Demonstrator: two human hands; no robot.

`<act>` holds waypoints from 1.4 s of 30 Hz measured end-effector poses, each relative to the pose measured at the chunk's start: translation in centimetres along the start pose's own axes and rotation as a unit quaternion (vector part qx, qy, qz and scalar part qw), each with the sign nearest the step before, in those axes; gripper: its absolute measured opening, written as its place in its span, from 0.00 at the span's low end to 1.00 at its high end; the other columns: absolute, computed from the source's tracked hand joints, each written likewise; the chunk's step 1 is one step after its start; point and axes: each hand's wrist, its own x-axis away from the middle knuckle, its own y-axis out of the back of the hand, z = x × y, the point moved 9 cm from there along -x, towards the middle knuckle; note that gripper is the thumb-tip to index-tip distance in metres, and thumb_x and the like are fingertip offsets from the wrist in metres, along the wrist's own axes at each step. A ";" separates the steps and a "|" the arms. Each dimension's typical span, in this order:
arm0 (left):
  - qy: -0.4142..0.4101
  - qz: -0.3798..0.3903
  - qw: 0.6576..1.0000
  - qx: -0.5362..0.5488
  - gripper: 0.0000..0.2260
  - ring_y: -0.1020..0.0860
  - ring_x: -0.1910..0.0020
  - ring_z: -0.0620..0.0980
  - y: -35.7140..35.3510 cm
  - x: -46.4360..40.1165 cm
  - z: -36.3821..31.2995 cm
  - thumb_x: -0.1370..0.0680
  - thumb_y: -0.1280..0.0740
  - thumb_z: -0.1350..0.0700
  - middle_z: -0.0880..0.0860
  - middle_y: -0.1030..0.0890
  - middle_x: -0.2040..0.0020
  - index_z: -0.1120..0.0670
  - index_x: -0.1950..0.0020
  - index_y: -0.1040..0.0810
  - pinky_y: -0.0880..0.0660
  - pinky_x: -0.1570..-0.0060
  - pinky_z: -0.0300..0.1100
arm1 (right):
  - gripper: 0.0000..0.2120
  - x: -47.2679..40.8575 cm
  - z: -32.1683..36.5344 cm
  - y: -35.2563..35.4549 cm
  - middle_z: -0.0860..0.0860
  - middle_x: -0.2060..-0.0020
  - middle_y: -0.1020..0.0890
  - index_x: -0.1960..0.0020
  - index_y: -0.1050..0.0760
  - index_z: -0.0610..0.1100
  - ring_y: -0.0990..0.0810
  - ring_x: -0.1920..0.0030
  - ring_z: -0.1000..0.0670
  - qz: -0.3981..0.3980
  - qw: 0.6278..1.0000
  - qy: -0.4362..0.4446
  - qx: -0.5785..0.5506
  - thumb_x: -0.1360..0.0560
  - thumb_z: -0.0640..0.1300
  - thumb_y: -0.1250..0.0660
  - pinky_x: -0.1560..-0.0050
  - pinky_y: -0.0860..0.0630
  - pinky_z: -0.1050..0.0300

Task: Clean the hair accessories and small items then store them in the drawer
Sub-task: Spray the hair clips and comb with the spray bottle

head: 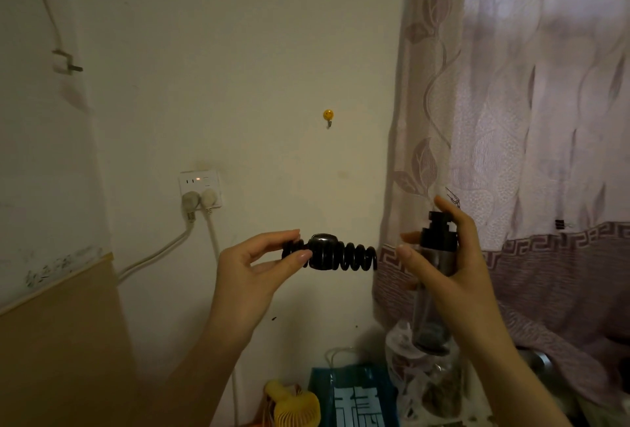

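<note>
The left hand point(259, 266) holds a black spiral hair accessory point(329, 252) at chest height in front of the wall, thumb and fingers point(301, 256) pinching its left end so that the coils and the glossy oval centre piece extend free to the right. The right hand point(453, 266) wraps around a clear spray bottle point(434, 290) with a black pump head, index finger raised above the pump, nozzle turned toward the accessory; bottle and accessory sit near each other but apart. The step in hand appears to be spraying the accessory for cleaning. No drawer is in view. Risks from here: the pinch covers only 1 end, so spray pressure or a wet surface may let the coil slip and drop toward the yellow fan point(295, 406) and blue bag point(354, 396) below. Overspray may reach the wall socket point(200, 188) with 2 plugs seated, lower left of the accessory, or the curtain point(511, 119) behind the bottle. Liquid level in the bottle cannot be judged in this dim light.
</note>
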 end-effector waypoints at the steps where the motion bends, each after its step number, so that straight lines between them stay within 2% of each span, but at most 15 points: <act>1: -0.005 0.000 1.000 0.002 0.14 0.17 0.58 0.43 -0.1 0.0 -0.1 0.32 0.26 0.63 0.49 0.16 0.53 0.53 0.48 0.17 0.21 0.54 0.35 | 0.36 0.0 0.1 0.0 0.48 0.50 0.19 0.30 0.37 0.59 0.18 0.53 0.55 0.004 1.000 0.004 0.011 0.36 0.48 0.29 0.65 0.21 0.62; 4: -0.008 0.010 1.000 0.018 0.14 0.16 0.58 0.44 -0.5 0.2 -0.1 0.31 0.27 0.66 0.46 0.15 0.57 0.55 0.47 0.18 0.25 0.59 0.28 | 0.36 0.2 0.2 -0.2 0.51 0.54 0.19 0.30 0.39 0.60 0.17 0.56 0.54 0.019 0.999 0.020 0.036 0.34 0.47 0.29 0.66 0.20 0.61; 9: -0.012 0.016 0.999 0.042 0.15 0.16 0.57 0.44 -0.6 0.2 -0.1 0.31 0.28 0.69 0.48 0.15 0.58 0.57 0.47 0.18 0.25 0.59 0.28 | 0.34 0.5 0.5 -1.0 0.53 0.60 0.21 0.31 0.40 0.60 0.19 0.64 0.52 0.047 0.997 0.045 0.045 0.32 0.45 0.30 0.66 0.21 0.60; 14: -0.014 0.018 0.998 0.051 0.15 0.16 0.58 0.44 -0.7 0.2 -0.2 0.31 0.28 0.69 0.49 0.15 0.58 0.56 0.47 0.18 0.25 0.59 0.27 | 0.27 0.5 0.0 -2.0 0.55 0.61 0.22 0.37 0.35 0.62 0.22 0.69 0.49 0.062 0.996 0.050 0.033 0.31 0.47 0.30 0.68 0.22 0.56; 17: -0.012 0.018 0.998 0.055 0.15 0.16 0.57 0.44 -0.6 0.2 -0.1 0.31 0.28 0.69 0.49 0.15 0.58 0.56 0.47 0.18 0.25 0.59 0.28 | 0.22 0.6 0.1 -2.2 0.52 0.62 0.23 0.39 0.34 0.57 0.23 0.71 0.50 0.052 0.996 0.067 0.034 0.30 0.46 0.32 0.71 0.22 0.54; 21: -0.013 0.022 0.998 0.053 0.15 0.17 0.58 0.43 -0.6 0.2 -0.3 0.31 0.28 0.69 0.48 0.15 0.58 0.56 0.47 0.18 0.25 0.59 0.27 | 0.19 0.8 0.3 -2.6 0.53 0.64 0.24 0.41 0.34 0.56 0.24 0.73 0.52 0.051 0.995 0.076 0.038 0.30 0.47 0.34 0.73 0.24 0.57; 24: -0.014 0.024 0.998 0.052 0.15 0.17 0.58 0.43 -0.7 0.3 -0.4 0.31 0.28 0.69 0.48 0.15 0.58 0.55 0.47 0.18 0.25 0.58 0.27 | 0.17 0.9 0.1 -2.7 0.55 0.66 0.24 0.43 0.35 0.56 0.25 0.74 0.54 0.053 0.995 0.075 0.046 0.29 0.48 0.34 0.73 0.25 0.59; 28: -0.012 0.028 0.998 0.049 0.15 0.17 0.57 0.42 -0.7 0.4 -0.4 0.31 0.28 0.68 0.47 0.15 0.58 0.54 0.47 0.18 0.25 0.58 0.27 | 0.16 1.0 -0.2 -2.6 0.54 0.66 0.23 0.45 0.35 0.59 0.24 0.74 0.51 0.050 0.995 0.070 0.055 0.28 0.47 0.34 0.72 0.24 0.58; 34: -0.013 0.027 0.999 0.042 0.16 0.17 0.57 0.42 -0.7 0.5 -0.3 0.31 0.28 0.68 0.47 0.15 0.57 0.54 0.47 0.19 0.26 0.58 0.26 | 0.16 1.1 -0.6 -2.2 0.61 0.65 0.23 0.44 0.34 0.52 0.23 0.72 0.54 0.039 0.996 0.058 0.051 0.25 0.37 0.34 0.72 0.24 0.61; 37: -0.011 0.026 0.998 0.047 0.16 0.17 0.57 0.43 -0.8 0.4 -0.3 0.31 0.28 0.68 0.47 0.15 0.57 0.55 0.46 0.18 0.25 0.58 0.27 | 0.17 1.2 -0.5 -1.8 0.62 0.65 0.24 0.42 0.34 0.50 0.23 0.70 0.55 0.032 0.998 0.052 0.028 0.25 0.35 0.35 0.72 0.24 0.61; 42: -0.012 0.023 0.998 0.054 0.15 0.16 0.57 0.43 -0.6 0.4 -0.2 0.31 0.28 0.68 0.48 0.15 0.58 0.56 0.46 0.18 0.25 0.58 0.27 | 0.18 1.2 -1.0 -0.7 0.61 0.63 0.22 0.41 0.34 0.50 0.22 0.69 0.53 0.006 0.999 0.038 0.020 0.26 0.35 0.35 0.72 0.22 0.56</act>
